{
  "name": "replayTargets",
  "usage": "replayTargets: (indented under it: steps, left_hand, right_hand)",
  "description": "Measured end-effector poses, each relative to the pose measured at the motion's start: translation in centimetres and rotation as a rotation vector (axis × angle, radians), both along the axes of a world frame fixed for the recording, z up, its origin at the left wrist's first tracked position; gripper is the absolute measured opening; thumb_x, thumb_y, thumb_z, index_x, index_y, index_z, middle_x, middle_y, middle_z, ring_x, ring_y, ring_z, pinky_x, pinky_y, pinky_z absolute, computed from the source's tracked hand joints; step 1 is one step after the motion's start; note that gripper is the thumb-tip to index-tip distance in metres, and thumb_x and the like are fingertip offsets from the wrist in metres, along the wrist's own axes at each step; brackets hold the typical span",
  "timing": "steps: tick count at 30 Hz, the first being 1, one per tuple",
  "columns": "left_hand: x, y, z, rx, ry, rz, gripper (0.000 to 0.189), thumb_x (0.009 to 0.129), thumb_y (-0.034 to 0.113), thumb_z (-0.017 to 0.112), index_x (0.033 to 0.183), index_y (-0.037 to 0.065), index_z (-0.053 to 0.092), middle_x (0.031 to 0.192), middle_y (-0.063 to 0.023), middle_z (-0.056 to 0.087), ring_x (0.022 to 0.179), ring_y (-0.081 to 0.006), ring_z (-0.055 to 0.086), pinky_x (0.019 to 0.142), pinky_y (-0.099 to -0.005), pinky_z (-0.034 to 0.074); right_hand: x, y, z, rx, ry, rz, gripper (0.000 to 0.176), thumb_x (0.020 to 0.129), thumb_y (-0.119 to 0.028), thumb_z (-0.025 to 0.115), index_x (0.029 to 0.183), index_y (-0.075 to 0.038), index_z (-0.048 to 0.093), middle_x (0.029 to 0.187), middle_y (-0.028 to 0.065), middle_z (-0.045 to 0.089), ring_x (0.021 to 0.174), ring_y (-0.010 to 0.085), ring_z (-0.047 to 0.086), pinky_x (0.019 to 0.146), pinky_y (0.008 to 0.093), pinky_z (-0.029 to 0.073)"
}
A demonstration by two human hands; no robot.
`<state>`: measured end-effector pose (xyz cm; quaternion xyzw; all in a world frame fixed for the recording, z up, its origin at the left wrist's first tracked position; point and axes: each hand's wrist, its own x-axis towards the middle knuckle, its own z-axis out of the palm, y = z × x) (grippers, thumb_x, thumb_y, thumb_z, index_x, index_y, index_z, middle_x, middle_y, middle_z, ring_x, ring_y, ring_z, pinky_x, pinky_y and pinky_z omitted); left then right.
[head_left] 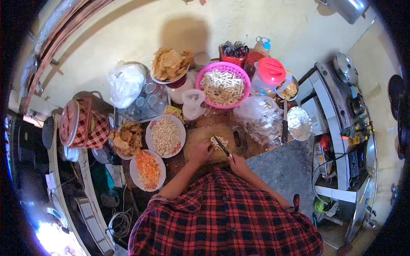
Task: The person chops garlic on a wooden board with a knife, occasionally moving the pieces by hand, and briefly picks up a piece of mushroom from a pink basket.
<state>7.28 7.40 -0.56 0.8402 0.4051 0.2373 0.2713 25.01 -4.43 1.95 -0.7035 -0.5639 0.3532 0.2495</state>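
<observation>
On the wooden cutting board [197, 137] lies a small heap of pale chopped pieces [225, 140]. My right hand [240, 165] is wrapped round the handle of a knife [222, 147], whose blade slants across the heap. At the heap's left edge rests my left hand [203, 151], its fingers curled; whatever they hold is hidden. Left of the board stands a plate of small pale diced pieces [165, 135]. Nearer to me is a plate of shredded orange and white vegetables [147, 170]. Behind the board, a pink basket [246, 83] holds pale strips.
A plastic bag [260, 115], a second knife [285, 128] and a foil-covered dish [300, 123] sit to the right. Fried crackers [170, 64] are piled at the back. A red-lidded jug [270, 74] stands behind the bag. A stove [326, 91] is farther right.
</observation>
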Motion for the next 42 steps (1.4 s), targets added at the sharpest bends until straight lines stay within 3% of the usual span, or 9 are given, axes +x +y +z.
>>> replayTargets:
  steps: [9,13,19,20,24,29,35,38,42]
  left_hand:
    - [8.0,10.6,8.5,0.093,-0.160,0.150,0.009,0.074,0.010,0.059,0.081,0.005,0.059,0.075,-0.0126,0.059,0.071,-0.0298,0.058,0.064,-0.0413,0.046]
    - [11.7,17.6,6.7,0.304,-0.226,0.080,0.013,0.073,0.005,0.058,0.086,0.004,0.058,0.081,-0.0156,0.057,0.081,-0.0328,0.056,0.072,-0.0421,0.044]
    - [13.9,22.7,4.9,0.135,0.160,-0.046,0.017,0.071,0.008,0.055,0.087,0.001,0.056,0.090,-0.0183,0.057,0.087,-0.0353,0.053,0.076,-0.0436,0.043]
    - [13.9,24.7,0.9,0.169,0.292,0.004,0.013,0.072,0.007,0.054,0.083,0.001,0.056,0.085,-0.0185,0.056,0.082,-0.0358,0.054,0.072,-0.0442,0.044]
    - [13.5,22.5,2.1,0.336,0.081,0.077,0.008,0.073,0.007,0.055,0.078,0.001,0.056,0.079,-0.0174,0.057,0.074,-0.0357,0.055,0.067,-0.0421,0.045]
    - [9.9,14.4,6.6,0.036,-0.319,0.135,0.012,0.073,0.007,0.064,0.078,0.002,0.055,0.075,-0.0144,0.057,0.067,-0.0294,0.057,0.062,-0.0346,0.046]
    - [0.2,5.2,2.0,0.104,-0.185,0.233,0.010,0.072,0.004,0.064,0.080,0.002,0.057,0.077,-0.0126,0.058,0.066,-0.0252,0.058,0.058,-0.0330,0.047]
    - [-3.2,1.8,1.9,-0.098,-0.162,0.346,0.013,0.069,0.001,0.063,0.081,0.002,0.058,0.077,-0.0123,0.058,0.072,-0.0270,0.059,0.065,-0.0347,0.048]
    - [-5.3,-1.0,0.6,0.058,-0.098,0.210,0.014,0.068,0.000,0.060,0.082,0.002,0.058,0.079,-0.0130,0.058,0.080,-0.0297,0.057,0.073,-0.0369,0.047]
  right_hand:
    - [4.3,0.7,0.8,0.010,0.002,-0.070,0.032,0.089,-0.029,0.042,0.089,0.002,0.048,0.073,0.0286,0.056,0.072,0.0485,0.053,0.064,0.0545,0.041]
    - [5.8,0.8,1.4,0.032,-0.006,-0.070,0.031,0.088,-0.030,0.043,0.087,0.001,0.049,0.070,0.0281,0.056,0.068,0.0486,0.053,0.062,0.0540,0.042]
    - [7.5,0.8,1.2,-0.063,0.053,-0.111,0.035,0.090,-0.030,0.040,0.086,0.004,0.048,0.073,0.0275,0.054,0.074,0.0471,0.052,0.064,0.0516,0.039]
    - [7.6,0.8,1.3,-0.069,0.055,-0.115,0.035,0.090,-0.030,0.040,0.086,0.004,0.048,0.073,0.0275,0.054,0.074,0.0471,0.052,0.064,0.0516,0.039]
    - [7.7,1.2,2.2,-0.120,0.037,-0.107,0.035,0.090,-0.030,0.041,0.086,0.003,0.048,0.073,0.0280,0.054,0.073,0.0469,0.052,0.063,0.0514,0.039]
    - [6.7,1.7,1.1,-0.085,0.059,0.014,0.037,0.090,-0.032,0.040,0.085,0.004,0.048,0.073,0.0280,0.054,0.072,0.0467,0.052,0.063,0.0507,0.040]
    - [3.3,2.6,0.6,-0.160,0.038,0.348,0.036,0.090,-0.031,0.040,0.084,0.003,0.050,0.073,0.0265,0.055,0.072,0.0453,0.053,0.065,0.0518,0.040]
    - [1.7,2.2,-1.4,-0.098,0.019,0.383,0.035,0.090,-0.030,0.039,0.085,0.003,0.051,0.075,0.0269,0.056,0.072,0.0442,0.054,0.065,0.0527,0.041]
    - [0.6,1.5,-1.7,-0.191,-0.146,0.227,0.032,0.089,-0.027,0.041,0.087,0.003,0.050,0.074,0.0275,0.056,0.071,0.0448,0.054,0.064,0.0534,0.042]
